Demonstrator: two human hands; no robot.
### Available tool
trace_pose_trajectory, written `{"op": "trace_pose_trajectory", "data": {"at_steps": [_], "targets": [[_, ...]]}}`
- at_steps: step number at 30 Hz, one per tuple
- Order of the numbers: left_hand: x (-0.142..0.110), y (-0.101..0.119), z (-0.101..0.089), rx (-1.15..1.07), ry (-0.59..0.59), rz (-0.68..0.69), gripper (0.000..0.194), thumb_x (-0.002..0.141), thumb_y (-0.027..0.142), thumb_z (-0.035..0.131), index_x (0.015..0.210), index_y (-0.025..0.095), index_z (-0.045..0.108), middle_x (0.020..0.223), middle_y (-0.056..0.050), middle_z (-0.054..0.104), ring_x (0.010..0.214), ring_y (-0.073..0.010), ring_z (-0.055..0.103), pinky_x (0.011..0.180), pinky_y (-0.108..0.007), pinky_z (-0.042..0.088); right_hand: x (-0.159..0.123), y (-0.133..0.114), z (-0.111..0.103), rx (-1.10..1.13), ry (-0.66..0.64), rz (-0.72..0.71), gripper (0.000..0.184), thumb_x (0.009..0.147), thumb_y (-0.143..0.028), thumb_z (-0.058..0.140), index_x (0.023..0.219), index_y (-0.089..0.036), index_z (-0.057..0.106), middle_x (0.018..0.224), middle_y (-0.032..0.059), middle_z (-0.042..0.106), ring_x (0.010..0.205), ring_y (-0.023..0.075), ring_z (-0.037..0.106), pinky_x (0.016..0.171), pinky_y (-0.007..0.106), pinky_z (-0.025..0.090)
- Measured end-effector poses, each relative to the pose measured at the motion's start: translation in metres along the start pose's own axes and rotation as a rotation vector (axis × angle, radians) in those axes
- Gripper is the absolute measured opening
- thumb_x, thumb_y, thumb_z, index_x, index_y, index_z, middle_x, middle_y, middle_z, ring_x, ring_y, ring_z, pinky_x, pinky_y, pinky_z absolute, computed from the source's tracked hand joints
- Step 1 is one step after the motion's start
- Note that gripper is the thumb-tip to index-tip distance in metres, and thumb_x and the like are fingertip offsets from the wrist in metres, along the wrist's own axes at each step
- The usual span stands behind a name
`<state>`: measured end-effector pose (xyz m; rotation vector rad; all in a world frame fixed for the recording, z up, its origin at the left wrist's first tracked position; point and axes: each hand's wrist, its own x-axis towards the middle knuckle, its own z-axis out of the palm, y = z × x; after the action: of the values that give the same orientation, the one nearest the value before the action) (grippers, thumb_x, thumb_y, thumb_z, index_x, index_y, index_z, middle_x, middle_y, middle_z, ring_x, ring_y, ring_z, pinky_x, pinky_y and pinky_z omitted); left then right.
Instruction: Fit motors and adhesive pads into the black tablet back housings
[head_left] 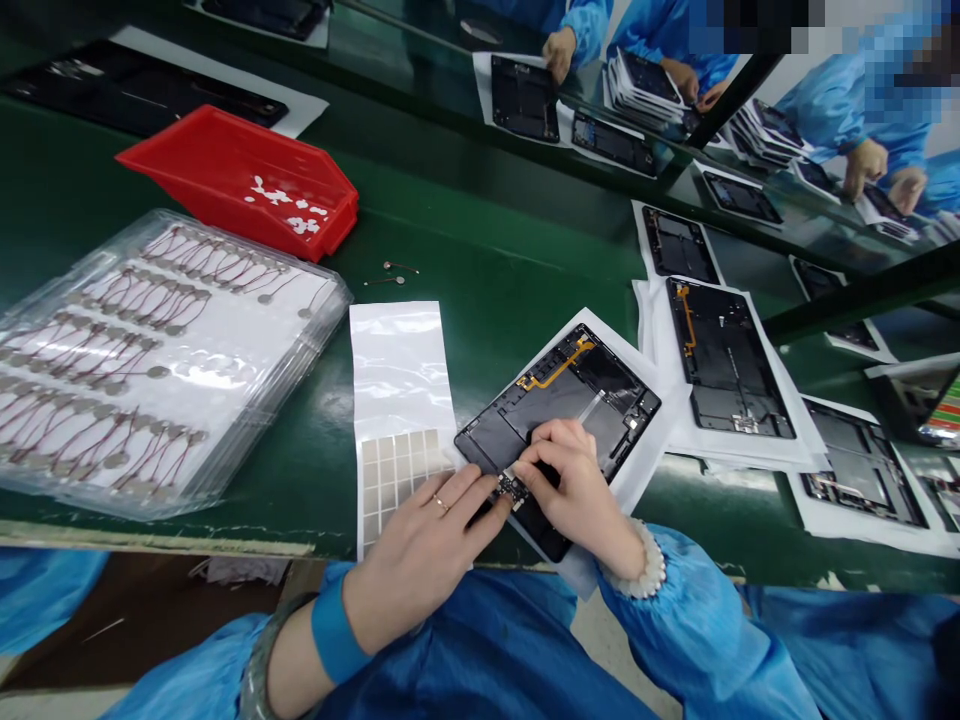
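A black tablet housing [555, 405] lies tilted on white paper in front of me, with an orange flex cable [559, 378] along its far side. My left hand [420, 570] rests on the housing's near left edge, fingers stretched out, the fingertips beside a small circuit board [513, 490]. The thumb and fingers of my right hand [574, 480] are pinched together at that board; whatever they grip is hidden by the fingers. Left of the housing is a white sheet [401, 360] with rows of grey-beige rectangular stickers [394, 465], partly under my left hand.
A clear plastic tray [262, 410] holds rows of small round parts with red wires. Two loose wired discs [400, 281] lie near a red bin [247, 160]. More tablet housings [739, 360] on paper stand at right. Co-workers' hands [559, 55] work beyond a glassy divider.
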<state>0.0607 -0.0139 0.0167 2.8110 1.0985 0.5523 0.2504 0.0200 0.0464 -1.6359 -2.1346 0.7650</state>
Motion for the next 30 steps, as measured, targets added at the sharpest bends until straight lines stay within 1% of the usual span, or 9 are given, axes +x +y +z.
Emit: {"op": "trace_pose_trajectory", "data": {"at_steps": [6,13,14,16,18,19,22,26,30], "targets": [[0.002,-0.001,-0.001,0.048,-0.017,0.054,0.035,0.089,0.008,0.041,0.115,0.017,0.061,0.128,-0.002,0.060,0.109,-0.0216,0.051,0.090,-0.035,0.038,0.000,0.000,0.001,-0.024,0.001,-0.005,0.017,0.088,-0.020,0.056,0.071,-0.021,0.061,0.086,0.0034,0.057,0.092,0.0211,0.048,0.081,0.039,0.033],[0.005,0.000,-0.003,0.068,-0.016,0.069,0.031,0.089,0.011,0.044,0.113,0.017,0.061,0.124,-0.003,0.063,0.109,-0.0196,0.052,0.093,-0.033,0.036,0.001,0.001,-0.003,-0.173,-0.013,-0.066,0.017,0.088,-0.026,0.058,0.073,-0.021,0.061,0.084,0.0032,0.058,0.087,0.0206,0.051,0.075,0.036,0.036],[0.005,0.001,-0.004,0.068,-0.022,0.069,0.030,0.089,0.011,0.044,0.113,0.017,0.061,0.124,-0.003,0.063,0.109,-0.0195,0.052,0.093,-0.033,0.036,0.002,0.003,-0.005,-0.200,0.005,-0.069,0.017,0.089,-0.030,0.057,0.075,-0.021,0.060,0.084,0.0037,0.057,0.084,0.0205,0.051,0.073,0.036,0.037],[0.006,0.002,-0.006,0.074,-0.035,0.066,0.030,0.088,0.011,0.045,0.112,0.017,0.061,0.124,-0.003,0.063,0.109,-0.0197,0.053,0.093,-0.033,0.036,0.004,0.011,-0.010,-0.213,0.119,-0.032,0.018,0.090,-0.037,0.055,0.082,-0.020,0.058,0.085,0.0049,0.056,0.079,0.0198,0.052,0.072,0.034,0.040],[0.009,0.002,-0.010,0.088,-0.050,0.073,0.029,0.088,0.010,0.046,0.111,0.016,0.061,0.124,-0.005,0.062,0.108,-0.0204,0.053,0.092,-0.034,0.037,0.006,0.021,-0.016,-0.153,0.261,0.036,0.021,0.090,-0.040,0.053,0.091,-0.019,0.053,0.087,0.0055,0.054,0.075,0.0183,0.053,0.070,0.033,0.043],[0.012,0.002,-0.013,0.095,-0.063,0.084,0.027,0.087,0.010,0.046,0.109,0.016,0.062,0.123,-0.005,0.063,0.108,-0.0207,0.053,0.092,-0.034,0.037,0.006,0.026,-0.018,-0.109,0.297,0.063,0.021,0.091,-0.040,0.052,0.094,-0.019,0.052,0.087,0.0051,0.054,0.073,0.0174,0.053,0.068,0.032,0.044],[0.026,-0.004,-0.019,0.086,-0.113,0.137,0.020,0.088,0.011,0.048,0.103,0.016,0.060,0.116,-0.007,0.064,0.106,-0.0214,0.054,0.091,-0.035,0.039,0.007,0.037,-0.019,-0.050,0.251,0.062,0.016,0.091,-0.035,0.051,0.092,-0.020,0.052,0.082,0.0033,0.055,0.071,0.0167,0.053,0.066,0.030,0.044],[0.046,-0.015,-0.020,-0.004,-0.221,0.156,0.009,0.087,0.009,0.053,0.092,0.017,0.055,0.094,-0.005,0.066,0.092,-0.0213,0.058,0.081,-0.035,0.042,0.006,0.041,-0.012,-0.142,0.185,-0.015,0.014,0.092,-0.031,0.050,0.085,-0.020,0.054,0.082,0.0043,0.058,0.080,0.0200,0.054,0.073,0.033,0.042],[0.053,-0.023,-0.020,-0.124,-0.244,0.102,0.015,0.083,0.013,0.063,0.091,0.018,0.050,0.088,-0.002,0.062,0.085,-0.0197,0.057,0.074,-0.033,0.042,0.005,0.040,-0.010,-0.168,0.167,-0.034,0.014,0.093,-0.030,0.050,0.084,-0.020,0.055,0.082,0.0040,0.059,0.081,0.0205,0.054,0.075,0.034,0.041]]}}
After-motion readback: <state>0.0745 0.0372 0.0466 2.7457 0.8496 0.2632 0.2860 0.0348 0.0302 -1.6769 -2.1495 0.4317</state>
